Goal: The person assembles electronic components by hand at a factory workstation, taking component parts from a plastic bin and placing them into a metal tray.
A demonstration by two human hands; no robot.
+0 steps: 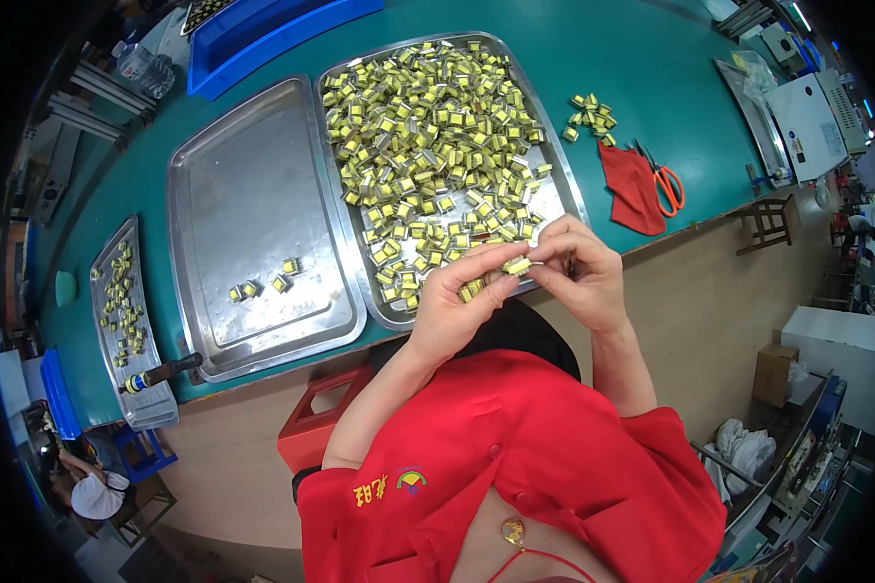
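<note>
Just over the near edge of a metal tray (pixel 564 209), my two hands meet at a small yellow-wrapped transformer (pixel 517 265). Thumb and fingers of my left hand (pixel 457 296) pinch it from the left. My right hand (pixel 588 277) is closed at its right end, fingertips touching it; whether they grip the transformer or something finer is too small to tell. Another yellow transformer (pixel 471 290) shows between the fingers and thumb of my left hand. Behind my hands, the tray holds a thick heap of the same transformers (pixel 428 136), thinning toward the near side.
Left of it lies a second metal tray (pixel 253 175) with several transformers, then a narrow tray (pixel 156 389) with more and a dark-handled tool (pixel 165 373). To the right are loose transformers (pixel 591 117), a red cloth (pixel 634 189) and orange-handled scissors (pixel 668 189). A blue bin (pixel 262 44) stands behind.
</note>
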